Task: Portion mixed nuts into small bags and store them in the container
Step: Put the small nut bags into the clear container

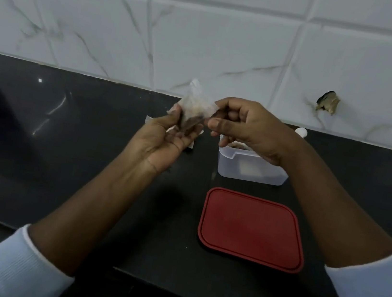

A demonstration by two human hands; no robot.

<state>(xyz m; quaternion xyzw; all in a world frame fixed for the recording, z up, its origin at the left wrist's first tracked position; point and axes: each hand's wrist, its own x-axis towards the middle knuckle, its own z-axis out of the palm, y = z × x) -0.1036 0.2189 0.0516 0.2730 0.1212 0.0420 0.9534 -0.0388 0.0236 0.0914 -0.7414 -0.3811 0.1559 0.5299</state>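
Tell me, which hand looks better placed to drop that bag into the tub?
Probably the right hand: it pinches the bag too and hangs directly over the open tub. The left hand is farther away.

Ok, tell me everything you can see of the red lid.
The red lid is a flat rounded rectangle, plastic by its look, with a raised ridge running just inside its edge. It lies on the black counter, off the white tub and nearer the camera than it, apart from it. Neither hand touches it.
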